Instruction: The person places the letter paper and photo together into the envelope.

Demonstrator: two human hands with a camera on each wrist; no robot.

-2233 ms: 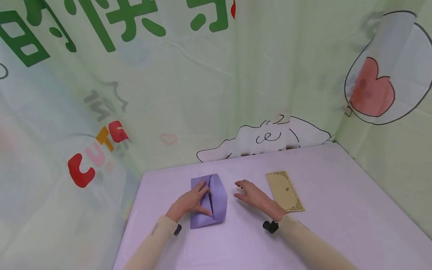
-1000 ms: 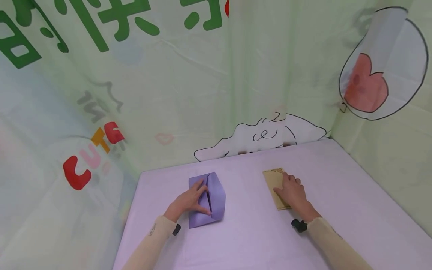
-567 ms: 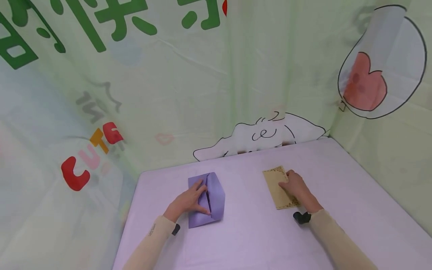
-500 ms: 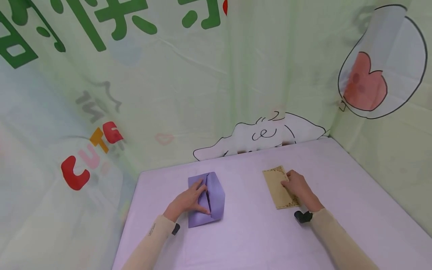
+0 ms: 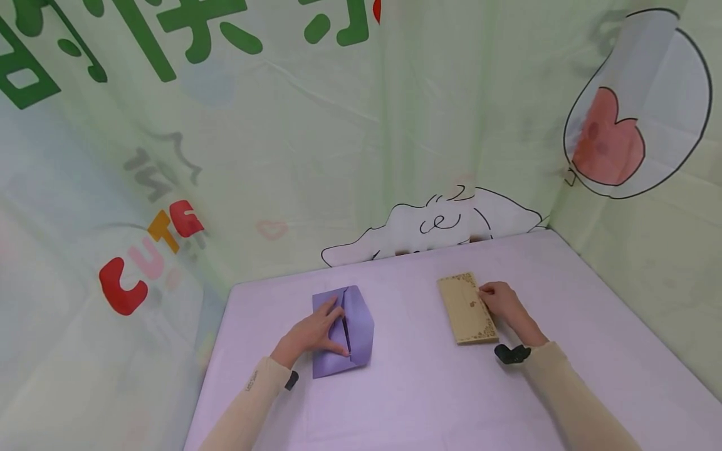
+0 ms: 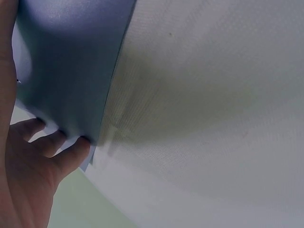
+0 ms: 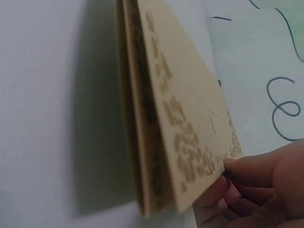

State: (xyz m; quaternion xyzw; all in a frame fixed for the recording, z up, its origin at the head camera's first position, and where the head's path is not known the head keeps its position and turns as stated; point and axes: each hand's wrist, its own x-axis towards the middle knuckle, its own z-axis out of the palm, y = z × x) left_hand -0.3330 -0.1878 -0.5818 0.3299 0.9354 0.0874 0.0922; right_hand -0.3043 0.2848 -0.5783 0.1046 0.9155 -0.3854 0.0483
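A purple paper envelope lies at the left of the table, its pointed flap to the right and a dark slit along its middle. My left hand rests on it, thumb and fingers spread along the slit. In the left wrist view, fingertips touch the envelope's surface. My right hand pinches the right edge of a tan folded card with brown floral corners. The right wrist view shows the card tilted, its layers parted along one edge, with thumb and fingers at its other edge.
A pale lilac cloth covers the table. Behind it hangs a light green printed curtain, with a drawn white figure along the table's back edge. More curtain closes the left and right sides.
My right hand has gone right from beside the envelope, over the card to its right edge, which it now pinches. The card has shifted slightly and tilts. The left hand stays on the envelope.
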